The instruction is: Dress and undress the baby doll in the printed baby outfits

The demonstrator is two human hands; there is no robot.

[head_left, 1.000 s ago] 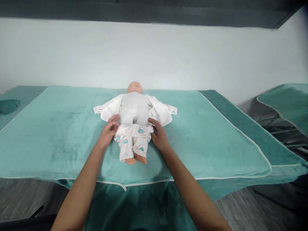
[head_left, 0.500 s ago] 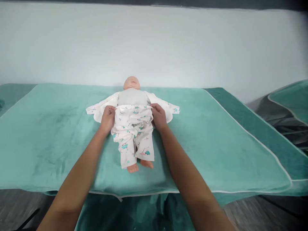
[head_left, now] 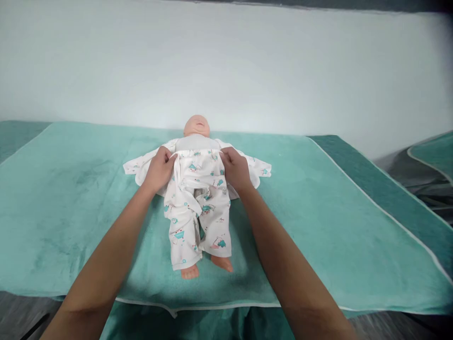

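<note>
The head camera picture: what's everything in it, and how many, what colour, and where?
doll: one, pink with whitish torso, on its back, middle
top: one, white with prints, open, sleeves spread sideways
trousers: one pair, white with teal prints, on the doll
light green cover: one, white-edged, under the doll
dark green cloth: count unclear, right side and far left
other green cloth: one, far right
wall: one, white, behind
band: one, dark grey, top edge
floor: one, grey, bottom corners
forearms: two, bare, from the bottom edge
left hand: one, bare, pinching the waistband's left end
right hand: one, bare, pinching its right end
</note>
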